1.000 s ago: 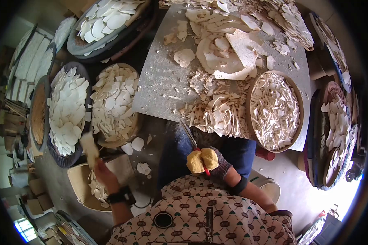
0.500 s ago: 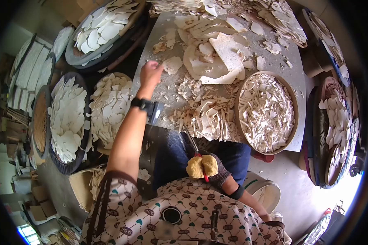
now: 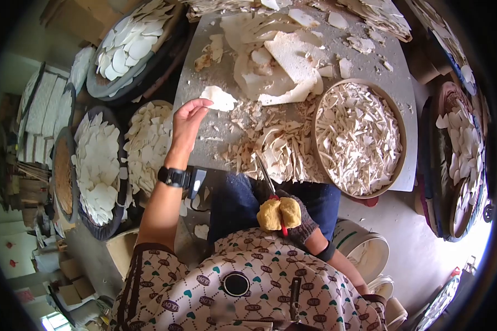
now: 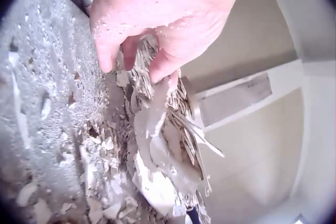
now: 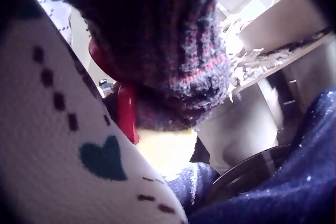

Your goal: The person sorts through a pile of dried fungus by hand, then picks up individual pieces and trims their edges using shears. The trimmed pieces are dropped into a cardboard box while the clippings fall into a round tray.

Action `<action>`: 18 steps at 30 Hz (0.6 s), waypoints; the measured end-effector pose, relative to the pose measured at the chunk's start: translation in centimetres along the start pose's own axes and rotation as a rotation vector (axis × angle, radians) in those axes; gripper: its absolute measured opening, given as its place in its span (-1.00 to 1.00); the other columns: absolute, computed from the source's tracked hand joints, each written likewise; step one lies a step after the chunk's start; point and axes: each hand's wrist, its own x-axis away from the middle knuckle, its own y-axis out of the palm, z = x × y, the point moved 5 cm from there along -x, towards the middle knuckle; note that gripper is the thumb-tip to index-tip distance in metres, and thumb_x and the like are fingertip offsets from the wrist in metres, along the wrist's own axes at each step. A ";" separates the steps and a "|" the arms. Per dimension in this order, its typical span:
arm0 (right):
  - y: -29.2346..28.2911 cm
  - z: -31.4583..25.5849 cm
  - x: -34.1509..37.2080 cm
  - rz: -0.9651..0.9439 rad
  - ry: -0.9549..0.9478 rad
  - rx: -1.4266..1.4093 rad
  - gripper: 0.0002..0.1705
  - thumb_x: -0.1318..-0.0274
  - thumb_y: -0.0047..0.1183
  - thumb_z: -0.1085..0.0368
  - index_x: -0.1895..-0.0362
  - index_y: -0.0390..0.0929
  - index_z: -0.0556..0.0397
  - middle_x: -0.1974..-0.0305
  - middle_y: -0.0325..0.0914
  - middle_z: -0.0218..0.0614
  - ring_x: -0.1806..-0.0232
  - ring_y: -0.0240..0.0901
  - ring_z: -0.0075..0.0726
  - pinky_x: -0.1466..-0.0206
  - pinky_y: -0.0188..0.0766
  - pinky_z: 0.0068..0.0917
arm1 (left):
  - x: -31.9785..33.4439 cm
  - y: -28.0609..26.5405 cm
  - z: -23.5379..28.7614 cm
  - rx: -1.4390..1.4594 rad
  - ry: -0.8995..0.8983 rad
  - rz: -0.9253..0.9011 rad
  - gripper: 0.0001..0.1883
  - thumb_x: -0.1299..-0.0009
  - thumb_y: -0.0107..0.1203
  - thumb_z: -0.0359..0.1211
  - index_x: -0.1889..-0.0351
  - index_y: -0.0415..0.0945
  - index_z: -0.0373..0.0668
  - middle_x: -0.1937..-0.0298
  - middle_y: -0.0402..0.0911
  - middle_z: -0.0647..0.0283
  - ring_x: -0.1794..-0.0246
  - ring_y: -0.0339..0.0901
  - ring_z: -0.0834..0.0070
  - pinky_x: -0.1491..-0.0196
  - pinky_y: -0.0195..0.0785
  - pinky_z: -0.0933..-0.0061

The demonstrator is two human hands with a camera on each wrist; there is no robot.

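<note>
My bare left hand (image 3: pixel 186 126) is over the near left part of the table, pinching a thin whitish flake (image 3: pixel 220 98) by its edge between thumb and fingers. In the left wrist view the flake (image 4: pixel 152 116) hangs from the fingertips and overlaps a layered heap of shavings behind it. My right hand (image 3: pixel 302 222), in a dark knitted glove, grips red-handled scissors (image 3: pixel 266 175) at my lap, the blades pointing toward the table edge. Yellow foam (image 3: pixel 280 214) pads the handles. The right wrist view shows the glove (image 5: pixel 168 61) and one red handle (image 5: pixel 126 109); the fingers are mostly hidden.
Pale scraps (image 3: pixel 287 149) pile along the table's near edge. Right of them stands a round tray (image 3: pixel 401 132) full of chips. Large curled sheets (image 3: pixel 292 60) lie farther back. Left of the table, round baskets (image 3: pixel 96 165) hold flat pale slices; a bucket (image 3: pixel 376 245) stands at lower right.
My left hand swung from the lower left, where it held a pale piece, up to the table and now lifts a different flake nearer. My right hand has stayed around the scissors.
</note>
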 end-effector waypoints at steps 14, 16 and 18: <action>3.9 0.1 -2.1 -0.169 0.219 -1.171 -0.75 -0.10 -0.03 0.35 0.15 0.44 0.23 0.17 0.50 -0.23 0.11 0.46 -0.29 -0.08 0.37 -0.37 | 11.3 1.7 1.7 0.230 -0.132 0.082 -0.48 -0.23 0.02 -0.58 -0.15 0.13 -0.19 0.13 0.50 0.14 0.18 0.50 0.46 0.23 0.45 0.45; 3.7 1.7 -2.9 -0.269 0.126 -1.226 -0.70 -0.16 -0.10 0.34 0.05 0.36 0.24 0.08 0.43 -0.21 0.04 0.40 -0.27 -0.13 0.32 -0.34 | 11.8 2.4 0.4 0.209 -0.169 0.048 -0.50 -0.23 0.04 -0.57 -0.13 0.16 -0.23 0.16 0.52 0.15 0.22 0.50 0.49 0.26 0.45 0.49; 3.7 2.8 -3.5 -0.279 0.168 -1.330 -0.68 -0.19 -0.15 0.35 -0.01 0.30 0.23 0.02 0.39 -0.19 0.01 0.38 -0.25 -0.14 0.31 -0.33 | 12.2 3.3 -0.3 0.190 -0.204 0.010 -0.52 -0.23 0.06 -0.57 -0.12 0.19 -0.27 0.20 0.54 0.16 0.26 0.51 0.53 0.29 0.45 0.53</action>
